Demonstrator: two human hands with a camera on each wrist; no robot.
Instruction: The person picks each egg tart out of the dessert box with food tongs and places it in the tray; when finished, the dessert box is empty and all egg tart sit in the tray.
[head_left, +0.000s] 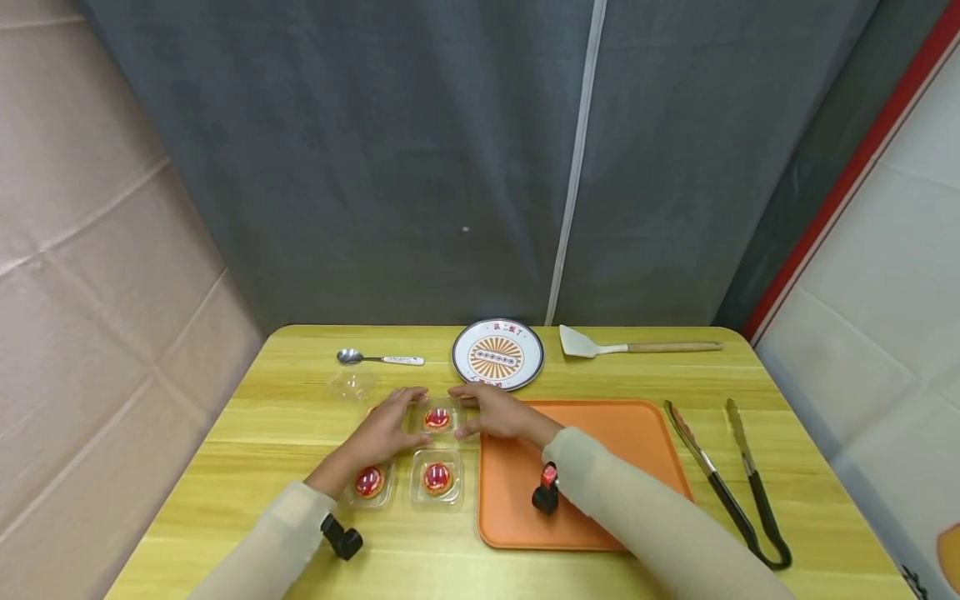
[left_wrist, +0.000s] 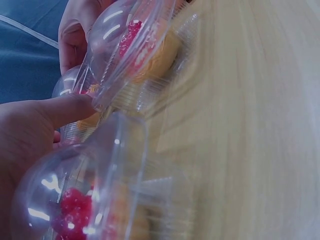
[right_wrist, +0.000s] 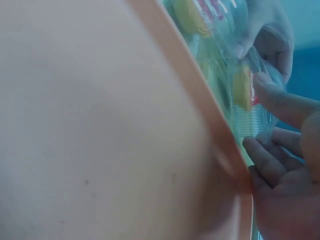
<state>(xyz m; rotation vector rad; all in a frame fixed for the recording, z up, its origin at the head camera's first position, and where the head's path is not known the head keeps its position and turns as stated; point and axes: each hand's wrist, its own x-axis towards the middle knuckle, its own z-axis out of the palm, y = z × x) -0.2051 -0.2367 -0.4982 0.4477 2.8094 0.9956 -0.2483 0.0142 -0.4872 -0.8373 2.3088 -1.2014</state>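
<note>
Between my two hands, in the head view, is a clear plastic box (head_left: 437, 417) with a red-topped tart (head_left: 437, 419) inside. My left hand (head_left: 385, 430) holds its left side, the thumb touching the near lid edge in the left wrist view. From the right, my right hand (head_left: 497, 412) grips the same box; in the right wrist view its thumb (right_wrist: 280, 100) lies on the lid and its fingers are at the base. Nearer me are two more tart boxes, one in the middle (head_left: 437, 477) and one at left (head_left: 371, 482), partly under my left forearm.
An orange tray (head_left: 585, 533) lies under my right forearm, beside black-handled tongs (head_left: 720, 483). Along the back are a spoon (head_left: 378, 358), a patterned plate (head_left: 498, 354) and a spatula (head_left: 637, 346). A clear plastic dome (head_left: 351, 383) sits behind my left hand.
</note>
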